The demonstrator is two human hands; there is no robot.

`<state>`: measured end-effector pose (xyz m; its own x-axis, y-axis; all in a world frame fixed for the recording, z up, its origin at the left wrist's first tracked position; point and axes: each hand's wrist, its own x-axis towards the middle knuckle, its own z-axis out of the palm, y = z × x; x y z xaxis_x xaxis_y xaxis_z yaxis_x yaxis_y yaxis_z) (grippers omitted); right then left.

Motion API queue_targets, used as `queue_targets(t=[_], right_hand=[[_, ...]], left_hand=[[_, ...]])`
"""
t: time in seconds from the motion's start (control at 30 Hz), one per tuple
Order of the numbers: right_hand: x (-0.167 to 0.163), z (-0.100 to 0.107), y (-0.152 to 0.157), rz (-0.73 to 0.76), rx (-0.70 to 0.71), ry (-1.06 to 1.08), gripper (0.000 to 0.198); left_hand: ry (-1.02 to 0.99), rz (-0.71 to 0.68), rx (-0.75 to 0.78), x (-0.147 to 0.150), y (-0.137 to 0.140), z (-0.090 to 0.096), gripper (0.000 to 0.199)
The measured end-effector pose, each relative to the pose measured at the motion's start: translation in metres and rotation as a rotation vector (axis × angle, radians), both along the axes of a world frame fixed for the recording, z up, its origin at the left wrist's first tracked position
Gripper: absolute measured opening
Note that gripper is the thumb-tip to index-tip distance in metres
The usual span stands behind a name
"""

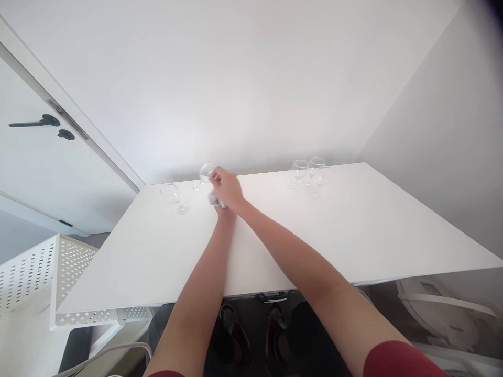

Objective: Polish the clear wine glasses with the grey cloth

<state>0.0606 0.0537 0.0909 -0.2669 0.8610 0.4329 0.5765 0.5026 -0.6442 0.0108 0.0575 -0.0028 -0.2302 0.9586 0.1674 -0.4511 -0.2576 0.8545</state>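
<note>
My right hand (228, 189) is over the back left part of the white table, its fingers closed at the side of a clear wine glass (206, 172). The glass tilts, and its thin stem and foot are hard to make out. Just below, my left hand (223, 210) is mostly hidden behind the right one, closed on a crumpled grey cloth (213, 198). My forearms cross near the wrists. Left of them, another wine glass (170, 193) stands on the table, close to the hands but apart from them.
Several wine glasses (301, 165) stand together toward the back right of the white table (298, 241). A wall runs along the table's back edge. To the left are a door handle (39, 121) and a white perforated rack (74, 256). Clear plastic storage (436, 309) sits below right.
</note>
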Motion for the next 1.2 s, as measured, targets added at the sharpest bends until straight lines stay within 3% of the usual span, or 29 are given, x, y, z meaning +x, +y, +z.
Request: queue_targets(t=[0.07, 0.2, 0.33, 0.43, 0.53, 0.67, 0.83, 0.93, 1.07, 1.2], right_hand=[[0.036, -0.013, -0.005, -0.073, -0.146, 0.351, 0.016], [0.089, -0.044, -0.011, -0.102, -0.286, 0.608, 0.019], [0.105, -0.062, -0.008, 0.19, -0.482, 0.69, 0.039], [0.109, -0.064, 0.0, 0.167, -0.583, 0.866, 0.056], [0.114, -0.063, 0.007, 0.176, -0.639, 1.01, 0.06], [0.117, -0.069, 0.014, 0.234, -0.584, 1.047, 0.046], [0.112, -0.085, 0.023, 0.064, -0.487, 0.999, 0.035], [0.112, -0.09, 0.026, -0.021, -0.454, 0.991, 0.042], [0.116, -0.089, 0.028, -0.113, -0.391, 1.033, 0.041], [0.121, -0.086, 0.029, -0.202, -0.306, 0.979, 0.025]], left_hand=[[-0.063, -0.019, -0.008, 0.01, 0.0, 0.008, 0.046], [-0.017, -0.129, -0.069, 0.025, -0.004, 0.016, 0.044], [0.059, 0.013, 0.0, 0.025, -0.006, 0.014, 0.046], [0.076, 0.051, 0.021, 0.019, -0.005, 0.01, 0.043], [0.061, 0.058, 0.042, 0.016, -0.003, 0.008, 0.04], [0.02, 0.103, 0.039, 0.014, 0.0, 0.005, 0.041], [-0.083, 0.152, -0.006, 0.012, -0.001, 0.006, 0.039], [-0.166, 0.138, -0.031, 0.012, -0.002, 0.008, 0.033], [-0.232, 0.152, -0.07, 0.014, -0.003, 0.012, 0.028], [-0.236, 0.145, -0.092, 0.016, -0.004, 0.015, 0.028]])
